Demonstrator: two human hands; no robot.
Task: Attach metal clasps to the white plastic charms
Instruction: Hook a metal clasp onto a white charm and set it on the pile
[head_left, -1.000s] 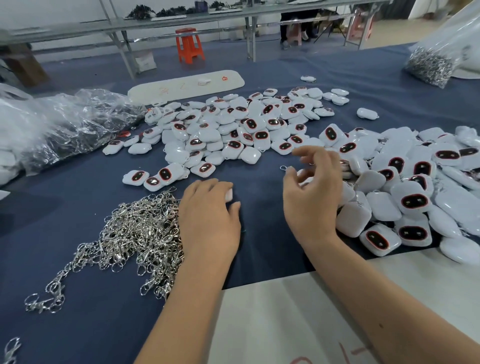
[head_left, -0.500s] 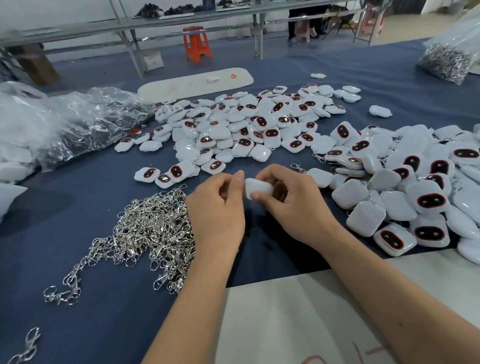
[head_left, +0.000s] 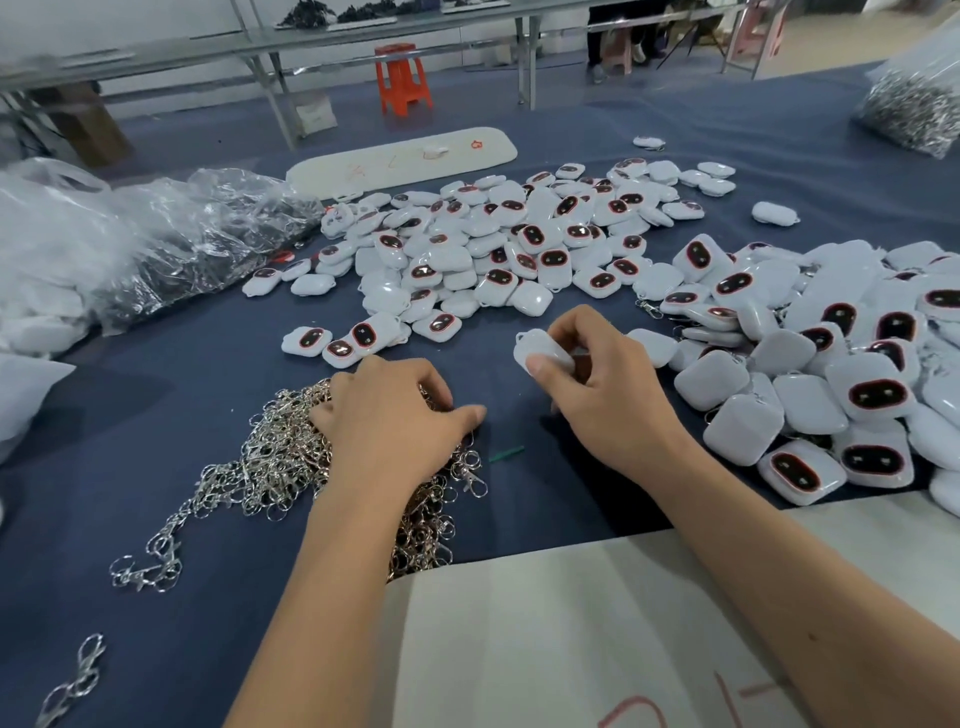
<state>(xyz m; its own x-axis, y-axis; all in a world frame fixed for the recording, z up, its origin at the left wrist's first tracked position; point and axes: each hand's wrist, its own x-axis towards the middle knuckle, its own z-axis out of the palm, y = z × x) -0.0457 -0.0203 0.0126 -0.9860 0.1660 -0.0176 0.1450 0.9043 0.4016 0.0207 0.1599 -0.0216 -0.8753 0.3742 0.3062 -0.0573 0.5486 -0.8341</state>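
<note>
Right hand (head_left: 608, 395) pinches a white charm (head_left: 540, 351); left hand (head_left: 389, 421) rests on clasps (head_left: 270, 457).

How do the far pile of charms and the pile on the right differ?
The far pile lies spread thin at table centre; the right pile is heaped by the right hand. A clasp shows at the right pile's edge; none is plain in the far pile. Both hold white charms with dark ovals.
</note>
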